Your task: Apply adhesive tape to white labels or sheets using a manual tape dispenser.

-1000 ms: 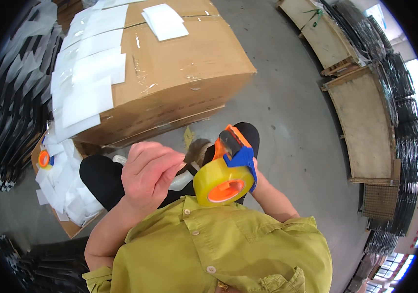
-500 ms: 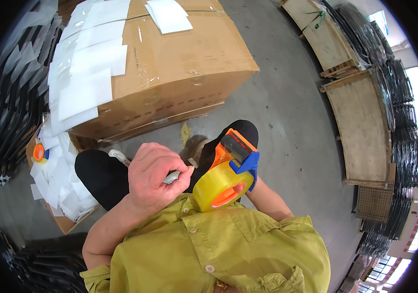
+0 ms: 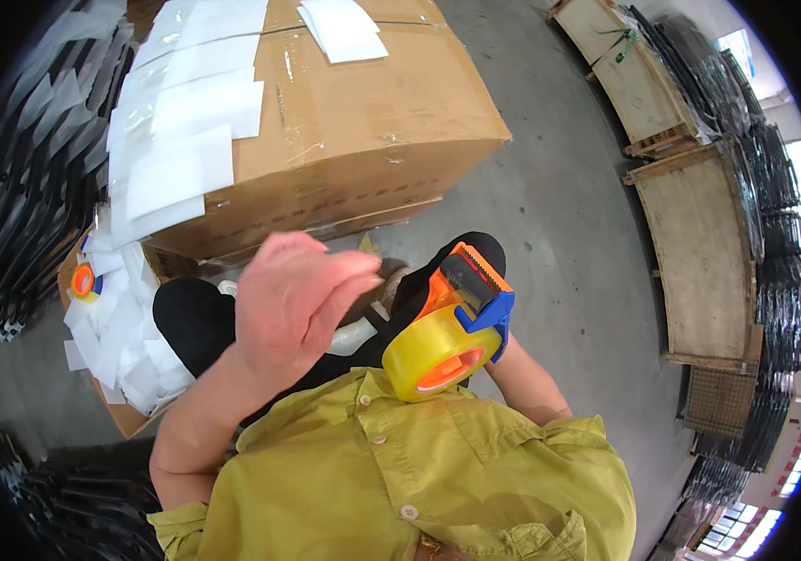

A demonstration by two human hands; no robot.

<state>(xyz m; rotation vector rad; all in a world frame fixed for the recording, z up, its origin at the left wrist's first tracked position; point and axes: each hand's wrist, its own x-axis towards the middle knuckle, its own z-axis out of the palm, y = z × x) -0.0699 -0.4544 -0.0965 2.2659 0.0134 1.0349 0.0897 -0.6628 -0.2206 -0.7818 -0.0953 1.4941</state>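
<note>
A tape dispenser [image 3: 475, 285], orange and blue with a toothed cutting edge, holds a wide roll of yellow tape [image 3: 419, 353]. It sits at the end of my right forearm, in the grip of my right hand, whose fingers are hidden behind it. My left hand [image 3: 288, 304] is raised to the left of the roll, apart from it. Motion smears its fingers, which point right and lie near the thumb; nothing plainly shows in them. Behind it, between my black-clad legs, is a pale thing [image 3: 353, 337] I cannot make out.
A large taped cardboard box [image 3: 372, 103] stands ahead, with white foam sheets [image 3: 180, 173] on top. At left, an open carton [image 3: 122, 419] holds foam pieces and another tape roll [image 3: 85, 281]. Black parts [image 3: 45, 215] are stacked far left; wooden crates [image 3: 695, 252] line the right.
My left hand has risen, its pinch loosening into straighter, blurred fingers. The tape dispenser stays at my right hand. The whole view has shifted slightly.
</note>
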